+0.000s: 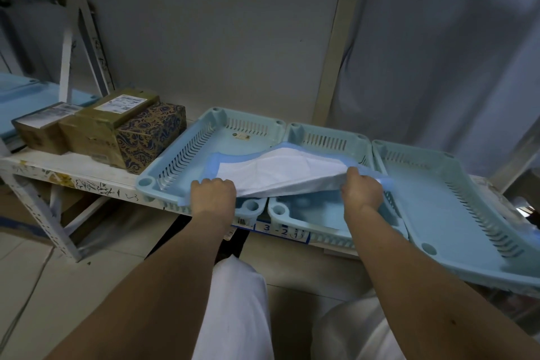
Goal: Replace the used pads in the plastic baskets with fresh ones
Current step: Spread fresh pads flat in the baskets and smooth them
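Three light-blue plastic baskets stand side by side on a white shelf. A white pad with a blue border (277,171) is stretched over the left basket (172,155) and the middle basket (327,137). My left hand (213,194) grips the pad's near left edge at the left basket's front rim. My right hand (362,191) grips its near right edge above the middle basket. The pad's front edge is lifted, its far part lies across the two baskets. The right basket (438,213) has a bare floor with no pad in it.
Brown cardboard boxes (84,128) and a patterned box (152,134) sit on the white shelf (73,172) left of the baskets. A label marked 3-2 (282,231) is on the shelf's front edge. My white-clad knees are below, a wall stands behind.
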The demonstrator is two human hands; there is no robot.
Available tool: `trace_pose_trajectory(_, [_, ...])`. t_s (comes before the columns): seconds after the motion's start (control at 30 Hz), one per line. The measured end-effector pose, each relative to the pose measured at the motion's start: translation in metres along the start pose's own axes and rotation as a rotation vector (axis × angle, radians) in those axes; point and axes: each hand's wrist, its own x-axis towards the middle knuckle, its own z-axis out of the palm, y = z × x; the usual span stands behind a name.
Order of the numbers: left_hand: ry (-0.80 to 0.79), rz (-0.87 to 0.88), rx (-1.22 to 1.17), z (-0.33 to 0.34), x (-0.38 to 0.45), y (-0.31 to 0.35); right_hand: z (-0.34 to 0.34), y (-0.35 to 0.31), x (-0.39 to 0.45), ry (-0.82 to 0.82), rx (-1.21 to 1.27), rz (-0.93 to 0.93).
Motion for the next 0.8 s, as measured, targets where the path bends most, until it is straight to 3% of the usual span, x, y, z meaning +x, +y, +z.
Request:
trace_pose_trajectory(0.17, [0.027, 0.048, 0.044, -0.007, 0.000, -0.015, 0.007, -0.005, 0.003, 0.013, 0.113, 0.121])
trace_pose_trajectory(0.3, [0.078, 0.263, 0.015, -0.020, 0.002, -0.004, 0.012, -0.004, 0.006, 0.056, 0.048, 0.071])
trace_pose_trajectory(0.43, [-0.111, 0.469, -0.117, -0.039, 0.002, 0.016, 0.010, -0.006, 0.007, 0.020, -0.331, -0.202])
trace_pose_trajectory(0.57, [-0.364, 0.532, -0.196, -0.052, 0.003, 0.044, 0.015, -0.021, 0.003, -0.010, -0.652, -0.591])
trace_pose_trajectory(0.7, [-0.506, 0.461, -0.344, -0.057, 0.004, 0.070, 0.030, -0.042, -0.012, -0.024, -0.730, -0.954])
trace_pose_trajectory(0.8, [-0.578, 0.398, -0.355, -0.054, 0.014, 0.082, 0.044, -0.054, -0.015, -0.047, -0.677, -1.108])
